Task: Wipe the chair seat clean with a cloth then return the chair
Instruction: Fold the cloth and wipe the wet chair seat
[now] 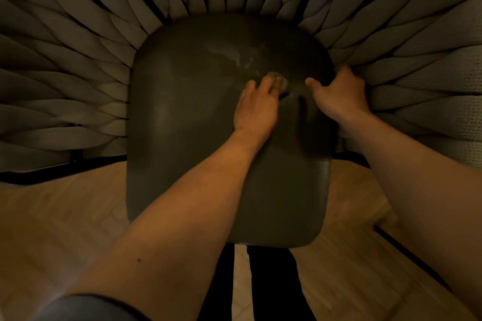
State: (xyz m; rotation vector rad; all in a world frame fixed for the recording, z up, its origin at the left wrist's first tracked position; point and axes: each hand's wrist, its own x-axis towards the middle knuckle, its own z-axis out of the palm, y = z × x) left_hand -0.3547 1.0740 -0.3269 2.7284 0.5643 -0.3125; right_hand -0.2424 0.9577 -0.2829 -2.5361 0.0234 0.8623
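Sleeve [86, 306]: dark cuff on left upper arm, bottom-left corner, closest to lens.
Forearms: both bare, reach forward over the seat from the near edge.
Legs [271, 284]: dark trousers below the seat's near edge, floor strip showing between them.
Chair seat [187, 138]: dark, smooth, rounded corners, fills centre of view; near edge toward the person.
Left hand [257, 104]: palm down on the seat, right of seat centre, fingers bent and pressing onto the cloth.
Cloth [283, 83]: small greyish wad, mostly hidden under left fingertips; only a bit peeks out at the fingers' far-right side. Touching the seat.
Left hand state: closed down on the cloth, pinning it to the seat.
Right hand [339, 94]: at the seat's right edge, thumb on top of the seat, fingers curled over the edge. Grasping the seat edge.
Hand spacing: near each other, not touching; cloth sits between them, on the left hand's side.
Wet streaks [240, 56]: pale smears on the seat just beyond the cloth.
Chair back [78, 60]: woven grey straps fanning around the far and side edges of the seat.
Floor [65, 216]: light wood parquet.
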